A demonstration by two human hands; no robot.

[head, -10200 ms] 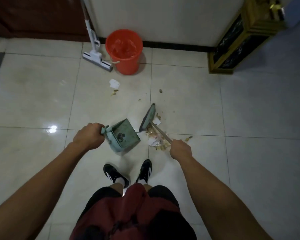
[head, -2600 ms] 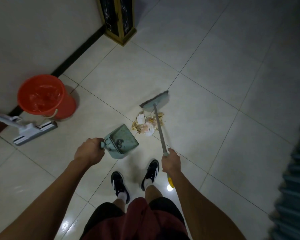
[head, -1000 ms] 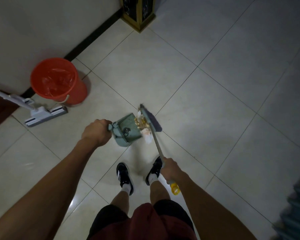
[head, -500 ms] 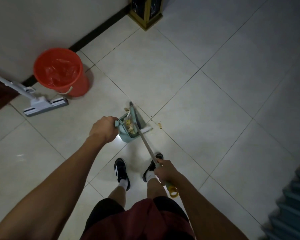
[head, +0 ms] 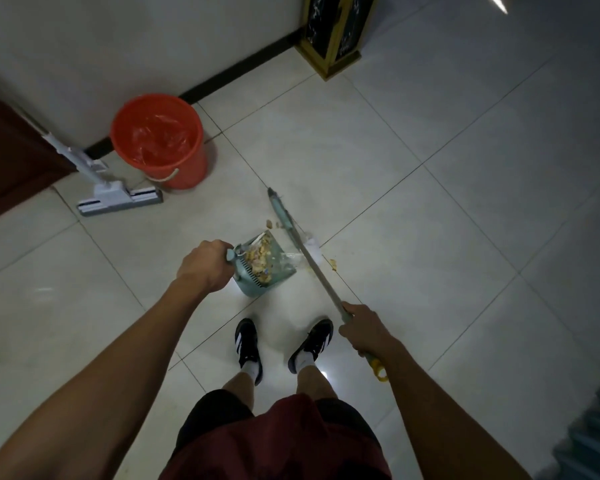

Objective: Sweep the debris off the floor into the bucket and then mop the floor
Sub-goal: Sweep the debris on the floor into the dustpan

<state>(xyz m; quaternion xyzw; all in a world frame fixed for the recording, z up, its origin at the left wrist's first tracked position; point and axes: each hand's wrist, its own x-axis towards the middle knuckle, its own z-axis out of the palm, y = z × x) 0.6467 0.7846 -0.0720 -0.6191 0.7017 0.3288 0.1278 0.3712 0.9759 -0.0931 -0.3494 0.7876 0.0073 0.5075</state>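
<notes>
So the person is standing on a pale tiled floor, both feet in black shoes with white stripes. The left hand has its fingers curled tight around the handle of a teal dustpan, which sits tipped back just in front of the feet with a heap of yellowish debris and some clear wrapper inside it. The right hand is wrapped around the broom handle near its yellow end, fingers clamped on it; the shaft runs up and away from that hand, past the dustpan's right side, and the narrow broom head is edge-on beyond the pan.

A few crumbs are on the tile right beside the pan's mouth, plus a white scrap of paper touching the broom shaft.

The orange bucket, lined with a bag, stands against the wall at the far left edge of the floor, well apart from the dustpan. A white flat mop rests just beside it, handle leaning toward the wall. A dark gold-trimmed stand sits at the floor's far edge.
</notes>
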